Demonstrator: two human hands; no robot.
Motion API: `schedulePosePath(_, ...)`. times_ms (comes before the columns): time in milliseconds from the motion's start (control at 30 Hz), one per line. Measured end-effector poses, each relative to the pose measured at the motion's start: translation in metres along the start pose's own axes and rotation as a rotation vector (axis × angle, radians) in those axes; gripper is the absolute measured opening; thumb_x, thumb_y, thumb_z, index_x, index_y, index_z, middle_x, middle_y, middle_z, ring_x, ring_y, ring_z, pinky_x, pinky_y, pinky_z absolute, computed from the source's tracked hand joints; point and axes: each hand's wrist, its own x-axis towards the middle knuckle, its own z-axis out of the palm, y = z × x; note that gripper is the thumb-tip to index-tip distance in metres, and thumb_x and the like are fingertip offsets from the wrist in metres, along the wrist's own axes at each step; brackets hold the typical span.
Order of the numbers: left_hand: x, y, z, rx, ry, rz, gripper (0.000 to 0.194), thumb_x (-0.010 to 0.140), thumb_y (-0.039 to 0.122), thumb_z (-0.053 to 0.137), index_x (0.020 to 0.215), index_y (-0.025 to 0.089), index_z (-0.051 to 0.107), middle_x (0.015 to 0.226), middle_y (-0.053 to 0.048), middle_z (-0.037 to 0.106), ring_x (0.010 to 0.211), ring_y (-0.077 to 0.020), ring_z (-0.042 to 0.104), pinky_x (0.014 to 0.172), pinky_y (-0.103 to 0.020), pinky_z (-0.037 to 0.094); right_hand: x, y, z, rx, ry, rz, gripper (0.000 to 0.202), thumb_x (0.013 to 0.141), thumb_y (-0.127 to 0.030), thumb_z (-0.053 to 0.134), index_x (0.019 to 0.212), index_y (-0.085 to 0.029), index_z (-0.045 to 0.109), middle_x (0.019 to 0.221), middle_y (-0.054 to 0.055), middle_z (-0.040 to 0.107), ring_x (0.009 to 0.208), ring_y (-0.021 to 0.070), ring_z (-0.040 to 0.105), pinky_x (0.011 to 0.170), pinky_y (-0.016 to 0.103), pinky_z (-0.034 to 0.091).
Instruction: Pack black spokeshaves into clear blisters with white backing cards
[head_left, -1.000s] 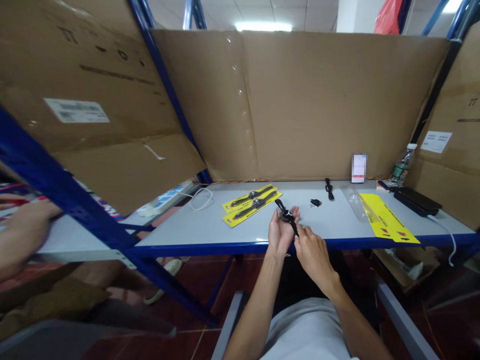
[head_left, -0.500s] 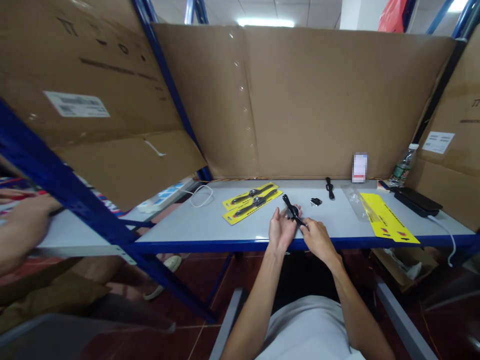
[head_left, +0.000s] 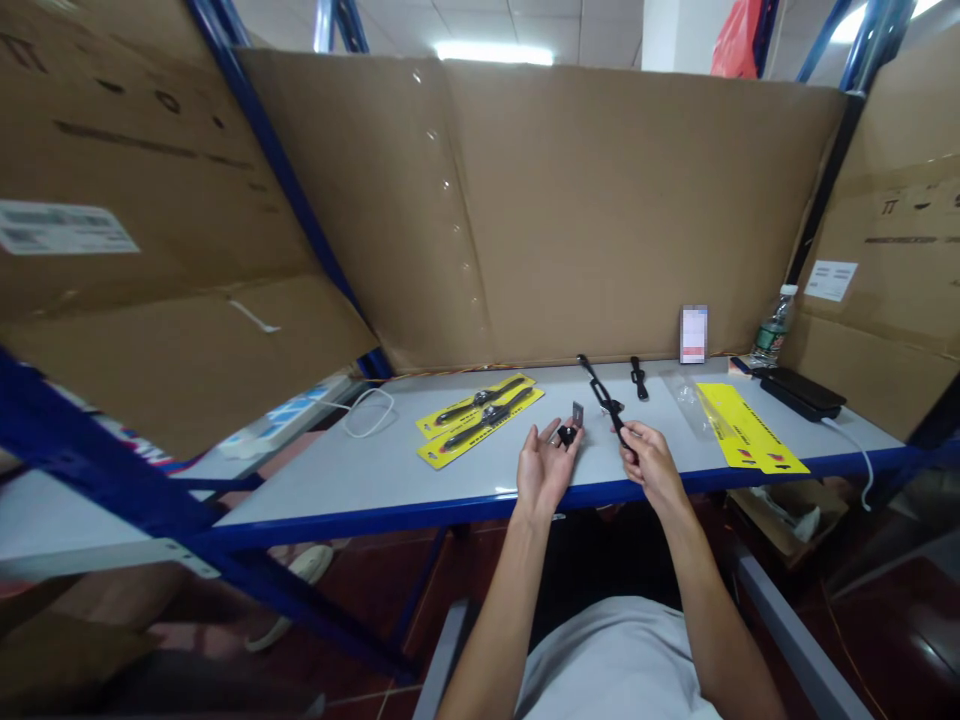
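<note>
My right hand (head_left: 652,467) is closed round the lower handle of a black spokeshave body (head_left: 598,391), which slants up and away over the table. The opening in its middle shows. My left hand (head_left: 544,472) is palm up, holding loose small parts: a flat grey metal blade (head_left: 577,413) stands up at the fingers, and a small black piece (head_left: 567,436) lies by it. Partly behind the held body, small metal parts (head_left: 616,407) rest on the table. Another black spokeshave body (head_left: 638,379) lies farther back. To the left are two spokeshaves on yellow cards (head_left: 448,444).
Yellow cards (head_left: 754,430) and clear plastic packaging (head_left: 686,400) lie at the right. Behind them are a phone (head_left: 694,334), a water bottle (head_left: 772,325) and a black case (head_left: 801,394) with a white cable. Cardboard walls (head_left: 555,220) surround the table (head_left: 360,470).
The spokeshave body has left my left palm, lifted up and right by my right hand. The blade and black piece now show in my left hand. The view has shifted right.
</note>
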Motion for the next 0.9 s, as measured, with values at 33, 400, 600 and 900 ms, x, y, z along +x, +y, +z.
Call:
schedulePosePath(33, 0.000, 0.000, 0.000, 0.002, 0.006, 0.003, 0.040, 0.106, 0.037, 0.036, 0.128, 0.010, 0.055, 0.133, -0.026, 0.059, 0.121, -0.0305, 0.067, 0.083, -0.044, 0.067, 0.002, -0.002, -0.009, -0.029, 0.049, -0.029, 0.043, 0.074, -0.056, 0.066, 0.095, -0.020, 0.056, 0.053, -0.010, 0.042, 0.039, 0.0066, 0.028, 0.039, 0.020, 0.020)
schedulePosePath(400, 0.004, -0.006, -0.003, 0.099, 0.014, 0.088, 0.015, 0.100, 0.026, 0.053, 0.106, 0.015, 0.061, 0.105, -0.016, 0.066, 0.108, -0.0247, 0.070, 0.092, -0.039, 0.061, 0.013, -0.012, -0.073, -1.242, 0.561, 0.019, 0.035, 0.099, -0.021, 0.042, 0.116, -0.009, 0.071, 0.105, 0.023, 0.074, 0.105, 0.0306, 0.069, 0.086, 0.035, 0.046)
schedulePosePath(600, 0.008, -0.016, -0.007, 0.226, 0.034, 0.272, 0.019, 0.095, 0.020, 0.063, 0.113, 0.026, 0.063, 0.119, -0.004, 0.067, 0.128, -0.0126, 0.059, 0.115, -0.031, 0.042, 0.013, -0.018, -0.068, -1.393, 0.489, 0.130, 0.035, 0.100, -0.022, 0.042, 0.120, -0.012, 0.070, 0.108, 0.023, 0.073, 0.101, 0.0313, 0.071, 0.082, 0.037, 0.048)
schedulePosePath(900, 0.015, -0.014, 0.012, 0.537, -0.069, 0.374, 0.038, 0.090, 0.027, 0.075, 0.127, 0.032, 0.067, 0.158, -0.001, 0.050, 0.154, -0.0165, 0.032, 0.126, -0.032, 0.025, 0.049, -0.036, -0.067, -1.396, 0.418, 0.140, 0.036, 0.105, -0.028, 0.044, 0.130, -0.009, 0.061, 0.123, 0.025, 0.068, 0.116, 0.0314, 0.067, 0.089, 0.036, 0.046)
